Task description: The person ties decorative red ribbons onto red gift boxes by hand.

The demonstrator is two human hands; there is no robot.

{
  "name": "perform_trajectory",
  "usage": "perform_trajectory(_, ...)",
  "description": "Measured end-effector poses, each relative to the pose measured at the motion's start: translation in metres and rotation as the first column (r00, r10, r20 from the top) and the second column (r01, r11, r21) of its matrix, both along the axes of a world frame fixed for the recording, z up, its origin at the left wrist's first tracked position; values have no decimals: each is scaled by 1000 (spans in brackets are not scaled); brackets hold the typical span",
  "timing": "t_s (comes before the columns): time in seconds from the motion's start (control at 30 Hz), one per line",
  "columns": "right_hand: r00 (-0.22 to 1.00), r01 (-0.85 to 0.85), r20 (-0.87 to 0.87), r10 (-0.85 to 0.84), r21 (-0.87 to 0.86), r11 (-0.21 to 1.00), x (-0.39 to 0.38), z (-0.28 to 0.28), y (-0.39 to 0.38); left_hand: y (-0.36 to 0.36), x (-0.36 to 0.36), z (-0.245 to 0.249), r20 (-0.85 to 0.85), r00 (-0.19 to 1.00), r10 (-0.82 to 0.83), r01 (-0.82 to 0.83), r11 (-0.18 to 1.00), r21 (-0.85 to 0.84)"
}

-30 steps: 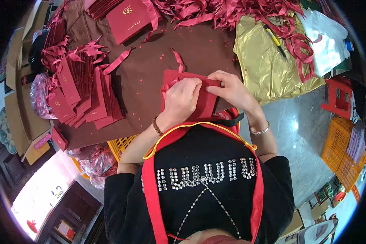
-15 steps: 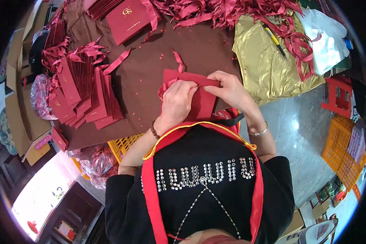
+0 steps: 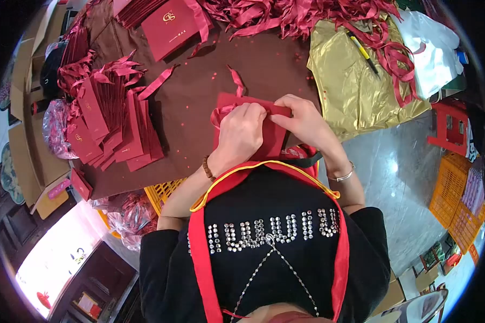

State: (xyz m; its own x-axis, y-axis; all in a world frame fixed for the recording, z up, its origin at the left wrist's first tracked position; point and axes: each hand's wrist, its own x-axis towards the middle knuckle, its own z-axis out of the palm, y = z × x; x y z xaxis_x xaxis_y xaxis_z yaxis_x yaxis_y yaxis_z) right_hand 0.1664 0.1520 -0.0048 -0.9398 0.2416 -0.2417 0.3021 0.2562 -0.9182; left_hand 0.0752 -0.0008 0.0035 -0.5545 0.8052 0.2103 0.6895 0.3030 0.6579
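A red card bag (image 3: 275,137) lies at the table's near edge, under both hands. A red ribbon (image 3: 236,82) sticks out beyond its far edge, and more ribbon loops at its left side. My left hand (image 3: 241,129) is over the bag's left part, its fingers pinched together at the upper middle; what they pinch is too small to make out. My right hand (image 3: 302,119) grips the bag's upper right edge between thumb and fingers.
Stacked red bags with ribbons (image 3: 113,118) lie at the left, and a larger red bag (image 3: 172,29) behind. Loose ribbons (image 3: 285,16) heap along the far side. Gold foil (image 3: 345,81) with a yellow pen (image 3: 362,51) and a white plastic bag (image 3: 428,51) lie right.
My left hand has shifted slightly right over the bag, its knuckles turned further over. My right hand has barely moved.
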Motion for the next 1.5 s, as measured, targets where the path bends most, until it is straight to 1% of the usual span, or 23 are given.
perform_trajectory(0.17,997,12,-79,-2,124,992,1,2,-4,5,0,8,-45,999,-28,26,998,-56)
perform_trajectory(0.23,997,24,-70,-13,164,986,1,5,-7,8,1,9,-127,989,-73,57,991,-121)
perform_trajectory(0.27,997,25,-74,-13,164,986,1,5,-8,9,1,10,-131,989,-73,57,991,-120)
perform_trajectory(0.33,994,63,-97,-46,179,982,1,6,-11,12,3,12,-246,960,-135,91,979,-184)
perform_trajectory(0.47,988,100,-133,-82,136,986,4,11,-17,16,7,15,-317,927,-200,115,957,-267)
perform_trajectory(0.6,982,126,-154,-106,129,984,5,11,-17,10,4,12,-301,934,-195,131,967,-218)
perform_trajectory(0.67,983,129,-151,-109,133,983,4,11,-16,7,4,9,-249,951,-182,159,981,-112)
perform_trajectory(0.77,972,103,-222,-74,122,987,4,12,-17,7,6,14,-239,944,-228,189,966,-176)
perform_trajectory(0.83,988,86,-135,-70,117,989,7,14,-16,8,2,18,-240,943,-232,191,965,-180)
perform_trajectory(0.9,979,69,-200,-36,162,984,8,15,-16,6,-9,34,-16,975,-221,209,943,-257)
perform_trajectory(0.93,966,54,-260,0,199,979,9,15,-17,9,-18,41,-62,978,-198,189,974,-122)
perform_trajectory(0.97,965,54,-261,0,198,979,9,16,-19,11,-31,53,-197,960,-200,173,974,-146)
perform_trajectory(1.03,970,32,-243,23,220,975,7,21,-21,12,-58,51,-19,963,-267,255,936,-241)
perform_trajectory(1.07,969,29,-245,27,222,975,7,22,-22,13,-67,47,119,935,-333,353,892,-282)
perform_trajectory(1.1,974,32,-228,17,209,977,7,23,-23,14,-72,43,115,937,-329,349,894,-281)
perform_trajectory(1.17,977,38,-212,4,194,980,7,23,-25,16,-80,35,276,871,-407,484,808,-337)
perform_trajectory(1.2,976,47,-219,-1,207,977,8,23,-26,21,-84,35,442,819,-366,537,761,-364)
perform_trajectory(1.23,975,56,-224,-5,222,973,9,23,-27,24,-87,34,443,818,-367,538,761,-363)
perform_trajectory(1.3,978,59,-210,-9,234,970,10,23,-29,31,-92,34,587,774,-237,578,643,-502)
perform_trajectory(1.37,980,56,-198,-6,246,968,11,22,-30,39,-88,45,595,764,-249,600,612,-515)
perform_trajectory(1.43,982,83,-186,-32,273,958,12,21,-32,44,-79,65,454,832,-317,554,508,-660)
perform_trajectory(1.47,982,78,-186,-28,272,959,12,21,-32,41,-80,60,455,834,-313,551,509,-661)
perform_trajectory(1.5,977,95,-207,-44,247,964,13,21,-32,38,-82,52,472,822,-319,564,569,-598)
